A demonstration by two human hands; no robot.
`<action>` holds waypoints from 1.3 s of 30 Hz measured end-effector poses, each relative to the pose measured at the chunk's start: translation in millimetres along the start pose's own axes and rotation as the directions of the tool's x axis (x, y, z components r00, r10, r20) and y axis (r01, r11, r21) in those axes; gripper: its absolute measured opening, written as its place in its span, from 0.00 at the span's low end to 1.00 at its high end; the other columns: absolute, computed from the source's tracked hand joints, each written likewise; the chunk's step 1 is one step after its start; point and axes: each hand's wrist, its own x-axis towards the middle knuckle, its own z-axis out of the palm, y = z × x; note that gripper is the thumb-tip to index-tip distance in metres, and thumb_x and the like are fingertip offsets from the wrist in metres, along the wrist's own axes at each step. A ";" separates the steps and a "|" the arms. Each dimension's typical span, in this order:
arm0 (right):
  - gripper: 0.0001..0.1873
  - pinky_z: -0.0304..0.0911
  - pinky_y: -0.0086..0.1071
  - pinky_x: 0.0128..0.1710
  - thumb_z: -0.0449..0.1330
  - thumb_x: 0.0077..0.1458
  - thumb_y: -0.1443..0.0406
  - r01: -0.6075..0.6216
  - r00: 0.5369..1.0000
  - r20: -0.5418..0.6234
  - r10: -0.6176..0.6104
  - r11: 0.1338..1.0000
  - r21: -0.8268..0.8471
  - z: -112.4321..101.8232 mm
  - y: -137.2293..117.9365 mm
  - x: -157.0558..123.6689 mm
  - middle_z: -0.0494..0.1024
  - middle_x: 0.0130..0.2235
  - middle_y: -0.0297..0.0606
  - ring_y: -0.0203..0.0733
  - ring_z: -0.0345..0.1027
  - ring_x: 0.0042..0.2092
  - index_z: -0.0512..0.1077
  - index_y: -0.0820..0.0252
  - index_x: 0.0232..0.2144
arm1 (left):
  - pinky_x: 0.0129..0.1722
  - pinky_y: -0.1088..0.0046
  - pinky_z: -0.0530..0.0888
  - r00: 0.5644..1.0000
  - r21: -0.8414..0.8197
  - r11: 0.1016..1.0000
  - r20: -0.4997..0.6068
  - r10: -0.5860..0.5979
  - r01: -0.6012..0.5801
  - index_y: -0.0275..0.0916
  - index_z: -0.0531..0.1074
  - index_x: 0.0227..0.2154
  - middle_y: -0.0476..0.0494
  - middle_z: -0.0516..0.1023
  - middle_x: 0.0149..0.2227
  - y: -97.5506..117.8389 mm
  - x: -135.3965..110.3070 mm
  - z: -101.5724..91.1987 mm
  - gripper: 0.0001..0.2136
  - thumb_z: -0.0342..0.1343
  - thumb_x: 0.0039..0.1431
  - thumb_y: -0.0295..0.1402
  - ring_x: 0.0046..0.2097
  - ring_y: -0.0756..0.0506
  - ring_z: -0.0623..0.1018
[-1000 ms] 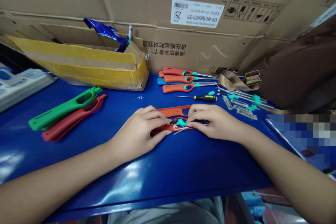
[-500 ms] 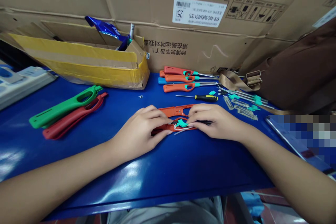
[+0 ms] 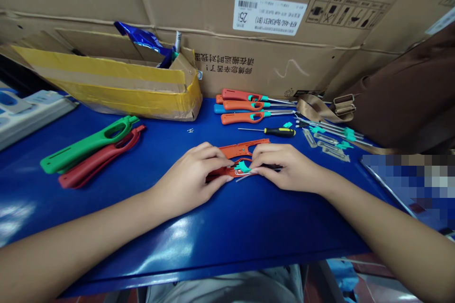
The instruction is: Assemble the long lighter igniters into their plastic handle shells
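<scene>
An open orange lighter shell half (image 3: 227, 172) lies on the blue table (image 3: 227, 227) in front of me, with a teal trigger (image 3: 243, 166) and thin wires set in it. My left hand (image 3: 190, 177) is closed on the shell's left part. My right hand (image 3: 284, 165) pinches the parts by the teal trigger, fingertips pressed together. A second orange shell half (image 3: 243, 147) lies just behind both hands.
Several finished orange lighters (image 3: 245, 106) and a yellow-handled screwdriver (image 3: 277, 131) lie behind. Metal nozzle parts with teal pieces (image 3: 330, 139) sit at right, near a brown bag (image 3: 401, 94). Green (image 3: 88, 144) and red (image 3: 99, 158) shells lie left. A yellow-taped carton (image 3: 117, 85) stands behind.
My right hand has shifted slightly left toward the teal trigger, and the spare orange shell behind shows more. My left hand has stayed put.
</scene>
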 end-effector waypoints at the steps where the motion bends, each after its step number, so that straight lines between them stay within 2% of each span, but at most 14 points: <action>1: 0.08 0.67 0.32 0.41 0.59 0.66 0.68 0.006 1.000 -0.002 -0.006 1.000 0.013 0.3 0.4 0.3 0.79 0.37 0.40 0.39 0.73 0.38 0.78 0.60 0.36 | 0.47 0.62 0.75 1.000 0.000 1.000 -0.001 0.001 -0.001 0.39 0.80 0.46 0.42 0.80 0.43 -0.1 0.0 0.0 0.09 0.58 0.68 0.32 0.45 0.43 0.75; 6: 0.09 0.66 0.31 0.41 0.58 0.66 0.68 0.029 0.999 0.035 -0.028 0.999 -0.016 -1.7 1.5 0.3 0.79 0.38 0.40 0.38 0.73 0.38 0.79 0.61 0.36 | 0.47 0.62 0.74 1.000 -0.003 1.000 0.011 -0.001 0.001 0.39 0.80 0.46 0.42 0.80 0.43 -0.5 0.7 0.1 0.09 0.59 0.67 0.32 0.45 0.43 0.75; 13: 0.13 0.65 0.33 0.39 0.54 0.67 0.67 0.076 0.996 0.061 -0.060 0.945 -0.318 -1.6 -11.4 -1.8 0.81 0.39 0.40 0.40 0.74 0.39 0.78 0.60 0.35 | 0.47 0.62 0.73 0.999 0.038 0.999 0.036 0.002 -0.004 0.39 0.79 0.49 0.41 0.79 0.43 0.9 0.5 -0.1 0.10 0.57 0.69 0.32 0.45 0.43 0.74; 17: 0.14 0.65 0.35 0.39 0.52 0.67 0.68 0.119 0.989 0.132 -0.067 0.889 -0.443 0.4 -18.0 -2.4 0.81 0.40 0.43 0.43 0.74 0.40 0.78 0.61 0.37 | 0.46 0.62 0.72 0.995 0.120 0.991 0.085 0.043 -0.053 0.43 0.75 0.56 0.41 0.77 0.44 3.9 -0.7 -0.5 0.14 0.53 0.71 0.32 0.45 0.42 0.73; 19: 0.14 0.65 0.34 0.39 0.53 0.68 0.67 0.072 0.992 0.128 -0.022 0.911 -0.406 -2.8 -17.5 -2.7 0.81 0.41 0.42 0.42 0.74 0.40 0.79 0.60 0.38 | 0.44 0.63 0.71 0.990 0.217 0.971 0.125 0.070 -0.096 0.46 0.74 0.57 0.41 0.75 0.44 5.6 -1.1 -0.7 0.15 0.50 0.73 0.33 0.44 0.42 0.72; 22: 0.13 0.65 0.33 0.41 0.55 0.68 0.65 -0.072 0.995 0.043 0.085 0.967 -0.245 -16.1 -11.3 -3.9 0.80 0.43 0.41 0.40 0.74 0.41 0.79 0.58 0.38 | 0.40 0.65 0.69 0.982 0.352 0.924 0.166 0.093 -0.147 0.48 0.72 0.60 0.40 0.75 0.45 7.4 -1.6 -1.2 0.17 0.47 0.74 0.32 0.44 0.42 0.72; 24: 0.09 0.65 0.33 0.42 0.58 0.66 0.65 -0.121 0.992 0.024 0.127 0.978 -0.169 -28.4 -5.7 -5.4 0.80 0.41 0.41 0.40 0.73 0.40 0.79 0.59 0.37 | 0.40 0.65 0.69 0.978 0.394 0.904 0.181 0.102 -0.167 0.47 0.71 0.61 0.39 0.75 0.45 7.9 -2.0 -1.5 0.18 0.47 0.73 0.31 0.44 0.42 0.71; 29: 0.05 0.62 0.29 0.34 0.64 0.60 0.64 -0.217 0.943 0.233 0.237 0.970 -0.109 -49.0 0.4 -8.7 0.81 0.35 0.35 0.37 0.73 0.34 0.80 0.58 0.34 | 0.41 0.65 0.69 0.975 0.429 0.885 0.197 0.103 -0.180 0.46 0.71 0.61 0.39 0.74 0.46 7.8 -2.7 -1.4 0.18 0.48 0.73 0.31 0.44 0.41 0.71; 31: 0.05 0.62 0.29 0.34 0.64 0.60 0.66 -0.227 0.931 0.267 0.250 0.967 -0.113 -49.5 -0.7 -8.6 0.82 0.34 0.34 0.37 0.73 0.34 0.80 0.57 0.34 | 0.41 0.64 0.69 0.974 0.427 0.886 0.202 0.103 -0.182 0.46 0.71 0.61 0.38 0.74 0.46 7.7 -2.4 -1.4 0.18 0.48 0.73 0.31 0.45 0.41 0.71; 34: 0.07 0.63 0.30 0.36 0.62 0.61 0.68 -0.187 0.940 0.262 0.220 0.972 -0.143 -45.4 -4.0 -7.8 0.82 0.34 0.35 0.39 0.74 0.36 0.81 0.57 0.34 | 0.40 0.65 0.69 0.972 0.419 0.889 0.211 0.101 -0.184 0.46 0.71 0.62 0.38 0.74 0.46 7.4 -1.4 -1.8 0.18 0.48 0.73 0.30 0.44 0.41 0.71; 39: 0.09 0.62 0.31 0.35 0.60 0.64 0.68 -0.119 0.955 0.227 0.192 0.947 -0.299 -36.2 -11.9 -8.9 0.80 0.33 0.37 0.40 0.74 0.35 0.79 0.57 0.31 | 0.40 0.66 0.69 0.971 0.426 0.885 0.217 0.103 -0.189 0.47 0.70 0.62 0.39 0.74 0.44 7.9 -0.3 -3.9 0.19 0.48 0.72 0.29 0.43 0.42 0.71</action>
